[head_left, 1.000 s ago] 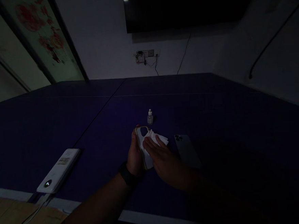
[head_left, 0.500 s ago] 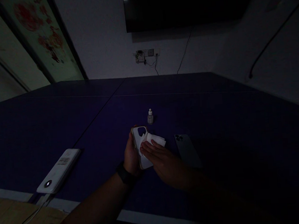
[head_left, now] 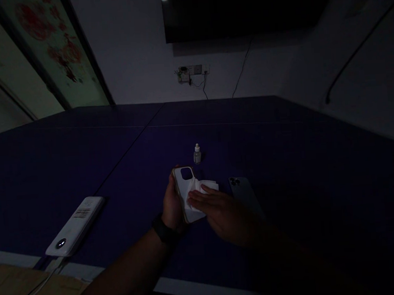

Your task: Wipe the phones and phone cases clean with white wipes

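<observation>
My left hand, with a dark watch on its wrist, is closed around the left side of a clear phone case. The case is tilted up, its camera cutout at the top. My right hand presses a folded white tissue against the case's back with its fingers; the thumb is hidden. Just beyond the case a small dropper bottle with a white cap stands upright. To the right lies a phone, camera side up, partly hidden behind my right hand and forearm.
A white power bank with a lit display and plugged-in cables lies on the dark blue table at left. The table's pale edge runs along the front. On the wall beyond are sockets and a dark television.
My right hand has slid the tissue slightly down and to the right across the case, uncovering more near the camera cutout. The left hand holds the case almost as before.
</observation>
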The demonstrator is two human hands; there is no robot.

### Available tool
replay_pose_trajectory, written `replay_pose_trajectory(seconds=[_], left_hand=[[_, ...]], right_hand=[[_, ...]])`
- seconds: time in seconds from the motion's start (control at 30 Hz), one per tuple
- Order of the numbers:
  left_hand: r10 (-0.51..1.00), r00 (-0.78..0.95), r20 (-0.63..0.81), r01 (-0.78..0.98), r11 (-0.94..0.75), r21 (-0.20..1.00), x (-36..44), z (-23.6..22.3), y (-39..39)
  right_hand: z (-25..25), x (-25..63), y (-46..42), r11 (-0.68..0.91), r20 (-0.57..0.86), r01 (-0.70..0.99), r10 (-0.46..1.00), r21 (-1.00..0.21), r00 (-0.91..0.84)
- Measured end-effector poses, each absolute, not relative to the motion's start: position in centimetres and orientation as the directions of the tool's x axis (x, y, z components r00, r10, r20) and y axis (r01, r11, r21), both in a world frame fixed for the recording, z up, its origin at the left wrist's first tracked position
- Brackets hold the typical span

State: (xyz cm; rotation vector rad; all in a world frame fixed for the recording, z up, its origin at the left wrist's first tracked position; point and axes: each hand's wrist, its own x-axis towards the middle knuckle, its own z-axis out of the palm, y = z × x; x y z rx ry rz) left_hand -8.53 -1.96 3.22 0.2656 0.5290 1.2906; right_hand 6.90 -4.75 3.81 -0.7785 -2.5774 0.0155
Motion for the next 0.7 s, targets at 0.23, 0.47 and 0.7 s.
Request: replay_pose_trajectory(seconds=[0.23,0.47,0.7], left_hand=[[0.957,0.16,-0.241,-0.849,0.258,0.461,-8.6,3.7,-1.9],[0.951,0.212,-0.225,-0.816,0.299,0.494,-8.8,3.1,-1.7],[0.866,0.437,-0.242,-0.738,0.499,0.454,-9.6,3.6,-1.7]], right_hand=[[3.2,6.8,-4.8,0.82,0.421,0.564,0.547,-0.097,-0.723],[4.2,7.9,-4.5,0.863,0.476,0.481,0.492,-0.156,-0.729],[4.2,10.0,-3.4,0.933,0.511,0.336,0.354,-0.13,-0.783]])
